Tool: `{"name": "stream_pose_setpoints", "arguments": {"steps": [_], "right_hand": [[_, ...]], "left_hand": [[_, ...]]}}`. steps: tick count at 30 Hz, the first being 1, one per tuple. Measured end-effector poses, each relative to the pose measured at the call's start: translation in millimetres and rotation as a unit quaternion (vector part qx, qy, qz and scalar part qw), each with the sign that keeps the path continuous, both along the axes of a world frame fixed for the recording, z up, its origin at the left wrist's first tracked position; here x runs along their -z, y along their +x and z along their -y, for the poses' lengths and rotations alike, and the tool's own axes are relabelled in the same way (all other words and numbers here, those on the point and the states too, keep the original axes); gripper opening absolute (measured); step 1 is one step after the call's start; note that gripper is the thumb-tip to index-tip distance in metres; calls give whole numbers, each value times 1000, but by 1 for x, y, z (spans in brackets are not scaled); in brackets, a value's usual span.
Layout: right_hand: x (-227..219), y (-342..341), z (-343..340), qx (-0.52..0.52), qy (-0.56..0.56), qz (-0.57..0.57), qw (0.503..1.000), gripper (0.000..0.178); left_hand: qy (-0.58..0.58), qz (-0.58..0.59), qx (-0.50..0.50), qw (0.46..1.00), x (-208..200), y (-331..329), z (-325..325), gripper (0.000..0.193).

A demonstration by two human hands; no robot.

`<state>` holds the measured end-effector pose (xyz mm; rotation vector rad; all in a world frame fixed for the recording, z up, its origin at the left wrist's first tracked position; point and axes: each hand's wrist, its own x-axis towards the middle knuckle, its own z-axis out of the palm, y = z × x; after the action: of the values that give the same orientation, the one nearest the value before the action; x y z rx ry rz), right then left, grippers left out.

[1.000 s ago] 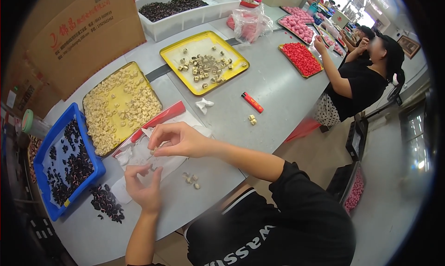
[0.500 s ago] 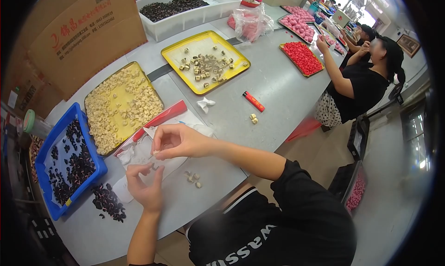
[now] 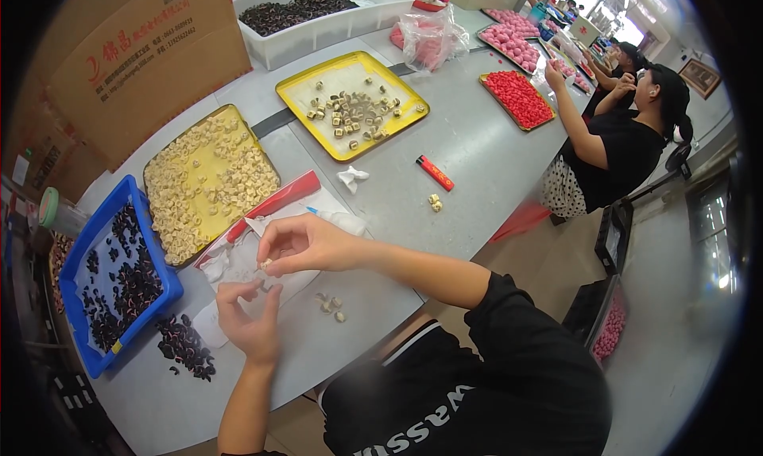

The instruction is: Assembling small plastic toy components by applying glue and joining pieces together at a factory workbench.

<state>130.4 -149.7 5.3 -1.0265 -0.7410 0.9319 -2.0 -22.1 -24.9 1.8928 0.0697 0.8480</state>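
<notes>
My right hand (image 3: 306,245) pinches a small cream-coloured piece (image 3: 265,263) between thumb and fingertips. Just below it, my left hand (image 3: 251,322) has its thumb and forefinger closed on a tiny dark piece, too small to name. The hands are close together but apart, over a white cloth (image 3: 298,281) and a red-edged tray (image 3: 290,192). Several small cream-and-grey pieces (image 3: 330,303) lie on the table beside my right wrist. To the left of my left hand is a loose pile of dark curved pieces (image 3: 185,348).
A blue tray (image 3: 171,293) of dark pieces stands left. Behind are a tray of cream pieces (image 3: 211,186), a yellow-rimmed tray (image 3: 294,86), a white bin (image 3: 318,38) and a cardboard box (image 3: 151,66). A red lighter (image 3: 435,174) lies right. A co-worker (image 3: 612,146) sits beyond.
Both hands hold almost the same place and pose. My right hand has shifted very slightly. The trays and loose pieces have not moved.
</notes>
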Motion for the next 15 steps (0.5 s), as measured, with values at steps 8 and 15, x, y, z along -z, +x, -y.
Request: {"name": "stream_pose_setpoints", "arguments": {"steps": [8, 15], "right_hand": [[-2, 0, 0, 10, 8, -2, 1000, 16], [-1, -1, 1, 7, -6, 17, 1000, 14]], "left_hand": [[-2, -2, -6, 1000, 0, -1, -1, 34], [-2, 4, -5, 1000, -1, -1, -1, 33]]}}
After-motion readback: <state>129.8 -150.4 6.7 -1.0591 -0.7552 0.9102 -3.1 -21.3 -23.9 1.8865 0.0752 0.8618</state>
